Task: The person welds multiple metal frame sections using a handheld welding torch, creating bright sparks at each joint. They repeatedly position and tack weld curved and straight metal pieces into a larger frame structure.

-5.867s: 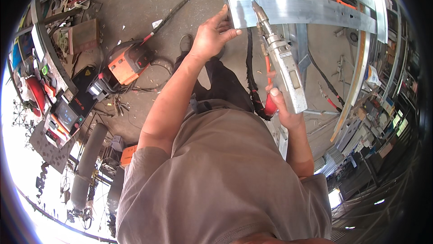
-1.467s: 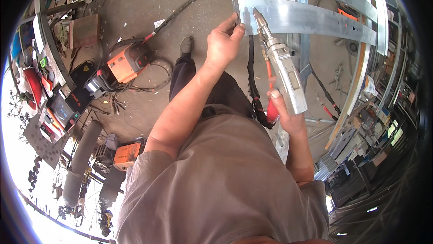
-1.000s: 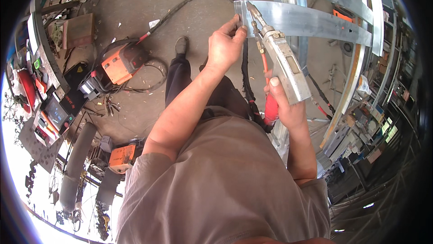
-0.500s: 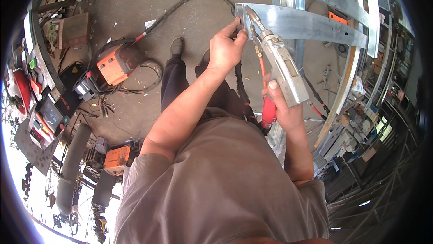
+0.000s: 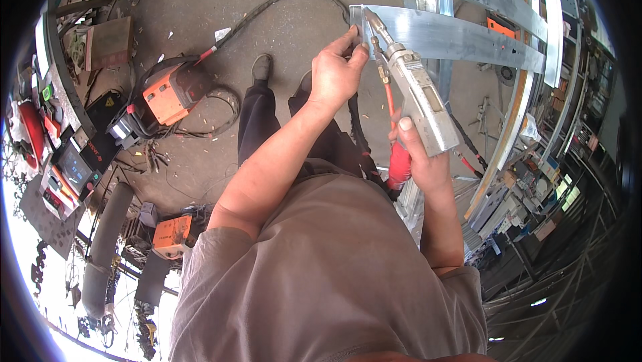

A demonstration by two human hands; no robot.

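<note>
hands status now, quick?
Left hand: fingers pinching the end of the metal bar.
Right hand: closed on the welding gun.

Floor (image 5: 180,1): bare grey concrete, littered with small scraps, is seen across the far left.
Orange machine (image 5: 164,94): set on the floor at the left, with black cables looped just beside it.
Black cable (image 5: 267,7): laid from the orange machine in a curve toward the far middle.
Second orange box (image 5: 172,235): placed nearer, at the lower left, among dark gear.
Wooden board (image 5: 107,42): laid flat at the far left.
Control unit with screen (image 5: 75,168): seen at the left edge.
Grey pipe (image 5: 100,248): laid along the near left.
Shelving (image 5: 535,208): crowded with small items at the right.
</note>
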